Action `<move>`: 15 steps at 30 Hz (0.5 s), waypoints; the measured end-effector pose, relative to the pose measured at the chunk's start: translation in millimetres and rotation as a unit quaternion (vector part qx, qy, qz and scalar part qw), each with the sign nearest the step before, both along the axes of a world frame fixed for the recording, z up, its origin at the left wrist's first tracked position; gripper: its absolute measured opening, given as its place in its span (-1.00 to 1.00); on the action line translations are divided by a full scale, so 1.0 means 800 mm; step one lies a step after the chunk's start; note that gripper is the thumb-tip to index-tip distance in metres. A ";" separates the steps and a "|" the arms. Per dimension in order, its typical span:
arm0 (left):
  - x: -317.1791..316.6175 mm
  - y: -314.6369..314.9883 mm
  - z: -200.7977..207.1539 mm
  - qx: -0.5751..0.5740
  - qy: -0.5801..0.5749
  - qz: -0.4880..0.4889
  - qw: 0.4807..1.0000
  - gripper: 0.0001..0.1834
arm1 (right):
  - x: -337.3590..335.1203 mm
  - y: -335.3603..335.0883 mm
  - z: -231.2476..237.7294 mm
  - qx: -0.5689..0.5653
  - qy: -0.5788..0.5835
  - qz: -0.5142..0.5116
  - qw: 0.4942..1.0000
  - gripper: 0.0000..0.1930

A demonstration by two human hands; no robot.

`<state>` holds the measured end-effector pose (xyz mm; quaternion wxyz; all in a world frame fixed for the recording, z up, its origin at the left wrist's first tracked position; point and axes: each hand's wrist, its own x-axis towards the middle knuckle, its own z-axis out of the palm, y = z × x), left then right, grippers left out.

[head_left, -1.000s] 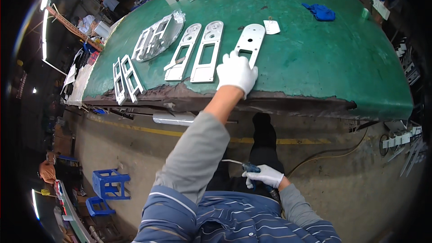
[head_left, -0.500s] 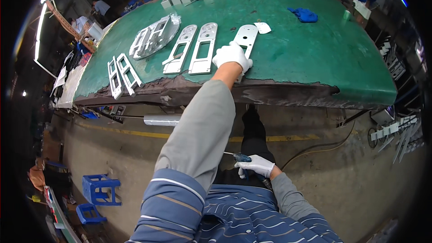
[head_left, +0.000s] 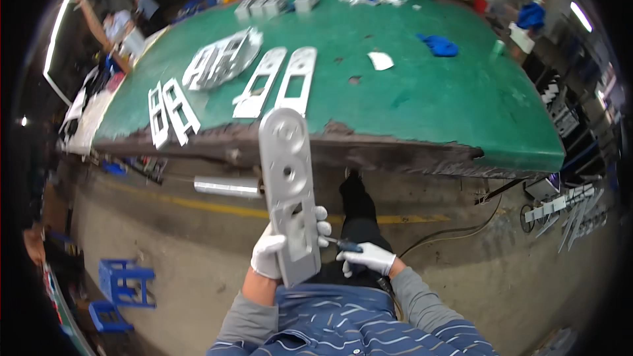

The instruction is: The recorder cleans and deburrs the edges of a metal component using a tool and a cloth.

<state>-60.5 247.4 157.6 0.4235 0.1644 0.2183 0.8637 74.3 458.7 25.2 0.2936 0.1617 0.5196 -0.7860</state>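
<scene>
My left hand [head_left: 268,254], in a white glove, grips a long silver metal plate [head_left: 289,181] with a rounded top, round holes and a rectangular cutout. The plate stands nearly upright in front of my body, away from the table. In my gloved right hand [head_left: 373,258] is a blue air blow gun [head_left: 349,246], its thin metal nozzle pointing left toward the plate; part of its body is hidden by the fingers. Two similar plates, a left one [head_left: 261,84] and a right one [head_left: 297,82], lie on the green table [head_left: 409,105].
Two narrow metal frames [head_left: 169,112] and a plastic-wrapped bundle [head_left: 223,59] lie on the left of the table. Metal boxes [head_left: 262,5], a blue cloth [head_left: 438,45] and white paper [head_left: 380,60] are farther back. Blue stools [head_left: 125,281] stand on the floor. People are beyond the table.
My left hand has lifted the plate off the table and brought it toward my body, turned upright. My right hand has stayed low with the air blow gun, shifting slightly left.
</scene>
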 end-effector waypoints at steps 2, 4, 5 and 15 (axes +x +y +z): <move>0.016 -0.044 -0.013 -0.029 -0.053 0.019 0.998 -0.09 | -0.009 -0.003 0.003 0.028 0.014 0.011 0.999 -0.63; 0.030 -0.099 -0.035 -0.086 -0.111 0.044 0.989 -0.21 | -0.021 -0.010 0.012 0.037 0.040 0.022 0.998 -0.63; 0.039 -0.118 -0.042 -0.014 -0.170 0.080 0.982 -0.29 | -0.026 -0.021 0.031 0.089 0.015 0.020 0.996 -0.63; 0.041 -0.291 -0.164 -0.004 -0.189 0.318 0.929 -0.27 | -0.027 -0.147 0.147 0.225 0.125 0.197 0.946 -0.63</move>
